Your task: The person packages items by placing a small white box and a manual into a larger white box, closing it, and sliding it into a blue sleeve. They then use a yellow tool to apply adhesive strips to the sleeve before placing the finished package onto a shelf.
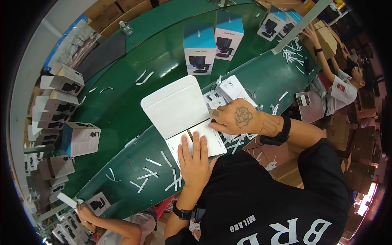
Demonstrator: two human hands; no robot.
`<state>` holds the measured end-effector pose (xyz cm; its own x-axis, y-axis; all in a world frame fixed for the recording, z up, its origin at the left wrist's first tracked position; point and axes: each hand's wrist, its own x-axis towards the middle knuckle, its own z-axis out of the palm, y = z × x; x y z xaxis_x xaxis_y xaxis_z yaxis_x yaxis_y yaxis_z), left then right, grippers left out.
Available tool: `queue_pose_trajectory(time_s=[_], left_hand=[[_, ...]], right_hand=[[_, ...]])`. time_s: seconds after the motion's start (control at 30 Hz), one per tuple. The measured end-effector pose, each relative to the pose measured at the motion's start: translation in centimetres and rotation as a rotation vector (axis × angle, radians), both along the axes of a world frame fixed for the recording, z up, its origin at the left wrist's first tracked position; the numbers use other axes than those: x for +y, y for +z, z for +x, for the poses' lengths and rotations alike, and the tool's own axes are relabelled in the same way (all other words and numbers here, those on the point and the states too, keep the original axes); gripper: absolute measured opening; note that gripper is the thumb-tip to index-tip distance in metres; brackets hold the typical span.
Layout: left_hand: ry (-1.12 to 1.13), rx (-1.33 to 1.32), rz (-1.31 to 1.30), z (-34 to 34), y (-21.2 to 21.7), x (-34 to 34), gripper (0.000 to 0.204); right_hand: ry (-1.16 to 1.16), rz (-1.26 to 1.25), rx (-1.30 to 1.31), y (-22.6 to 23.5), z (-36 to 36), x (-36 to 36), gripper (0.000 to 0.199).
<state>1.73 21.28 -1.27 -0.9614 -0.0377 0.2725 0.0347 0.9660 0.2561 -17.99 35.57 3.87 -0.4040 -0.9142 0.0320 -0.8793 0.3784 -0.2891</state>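
A white carton [176,108] with its lid flap raised lies at the bench edge before me. My left hand [197,157] rests flat, fingers stretched out, on the carton's inner flaps [210,139], which meet at a narrow brown gap. At the carton's right side is my right hand [237,117], its fingers curled in and a greenish patch at one fingertip. Whatever those curled fingers may hold is hidden. Just beyond the right hand sits a stack of white printed leaflets [232,87], partly covered by it.
Blue-topped product boxes [199,49] stand across the green conveyor [134,98]. Several open boxes [57,108] line the left side. White paper strips [149,173] litter the bench [126,163]. A co-worker's hands [85,214] handle a box at lower left; another person [341,92] works at right.
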Motion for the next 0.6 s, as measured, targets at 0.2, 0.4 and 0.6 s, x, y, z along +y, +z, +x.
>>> queue_pose_trajectory(time_s=[0.2, 0.4, 0.6], left_hand=[[-0.012, 0.010, 0.033, 0.5, -0.2, -0.5, 0.088], [-0.021, 0.055, 0.085, 1.2, 0.1, -1.2, 0.085], [-0.164, 0.066, 0.197, 2.5, 1.3, -3.2, 0.058]], right_hand=[[0.260, 0.040, -0.402, 3.0, 0.1, 0.8, 0.030], [0.198, 0.715, -1.123, 5.6, 2.5, 7.5, 0.038], [0.065, 0.519, -0.285, 8.6, 5.5, 2.2, 0.034]])
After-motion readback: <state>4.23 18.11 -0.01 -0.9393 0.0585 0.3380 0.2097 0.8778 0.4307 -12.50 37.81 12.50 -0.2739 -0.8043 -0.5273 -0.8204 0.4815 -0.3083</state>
